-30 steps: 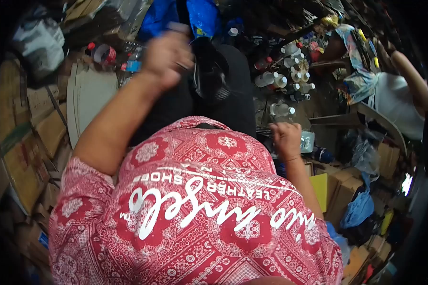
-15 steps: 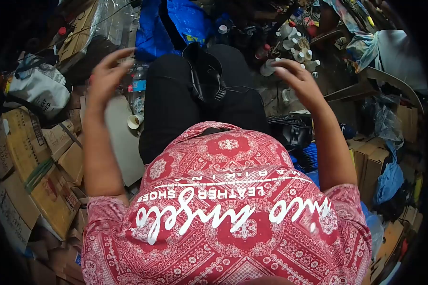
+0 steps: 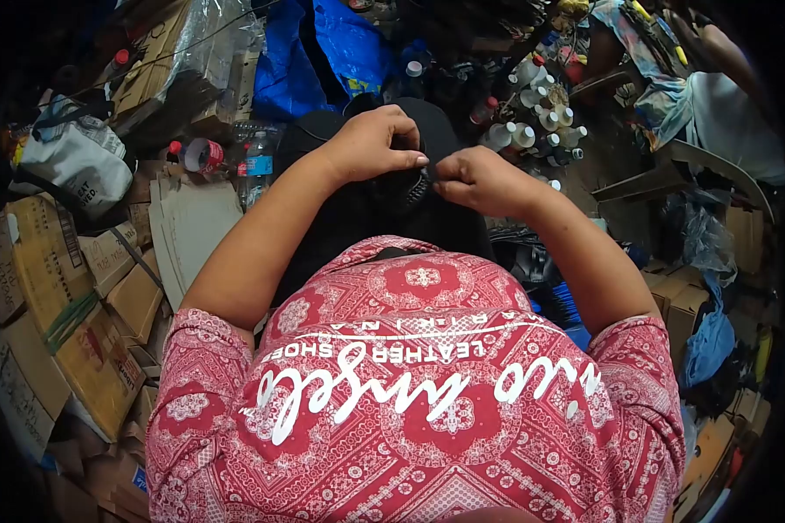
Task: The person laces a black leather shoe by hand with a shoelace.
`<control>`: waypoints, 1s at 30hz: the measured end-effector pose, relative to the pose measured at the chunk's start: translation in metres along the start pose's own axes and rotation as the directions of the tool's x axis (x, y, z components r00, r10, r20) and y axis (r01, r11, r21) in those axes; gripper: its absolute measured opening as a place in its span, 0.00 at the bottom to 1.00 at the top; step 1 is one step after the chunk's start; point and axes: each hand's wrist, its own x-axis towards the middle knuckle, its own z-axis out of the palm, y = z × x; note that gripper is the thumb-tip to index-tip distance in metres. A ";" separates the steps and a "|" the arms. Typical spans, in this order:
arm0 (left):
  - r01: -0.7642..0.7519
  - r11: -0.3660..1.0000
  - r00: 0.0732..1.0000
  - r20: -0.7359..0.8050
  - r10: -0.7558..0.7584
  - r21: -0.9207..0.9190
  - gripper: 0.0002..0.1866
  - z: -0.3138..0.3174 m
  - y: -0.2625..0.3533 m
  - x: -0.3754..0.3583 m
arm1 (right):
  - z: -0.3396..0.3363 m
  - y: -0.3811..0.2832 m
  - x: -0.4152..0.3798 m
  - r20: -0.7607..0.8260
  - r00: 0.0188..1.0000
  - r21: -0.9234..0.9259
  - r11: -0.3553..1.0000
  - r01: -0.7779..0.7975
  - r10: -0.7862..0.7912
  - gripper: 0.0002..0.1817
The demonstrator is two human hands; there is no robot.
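What looks like a black shoe (image 3: pixel 401 190) rests on my lap between my black-trousered knees, with a row of coarse stitches along its edge. My left hand (image 3: pixel 377 144) is over it from the left, fingers curled and thumb tip at the stitched edge. Close by on the right, my right hand (image 3: pixel 480 181) is closed in a pinch at the same edge. Anything thin between the fingertips is too small to make out. Both hands partly hide the shoe.
A blue plastic sack (image 3: pixel 344 57) with a black strap across it lies beyond my knees. Several plastic bottles (image 3: pixel 545 109) stand at the front right. Flattened cardboard (image 3: pixel 70 296) and a white bag (image 3: pixel 74 166) are on the left. A curved metal blade-like piece (image 3: pixel 715 161) juts in from the right.
Both hands were raised wide apart, fingers loosely bent, on either side of my knees. They have come inward and down together at the shoe.
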 end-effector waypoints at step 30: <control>0.083 0.938 0.975 0.220 -0.007 -0.336 0.10 -0.010 -0.013 0.004 | 0.001 -0.019 -0.017 -0.263 0.959 -0.020 0.993 -0.114 0.105 0.13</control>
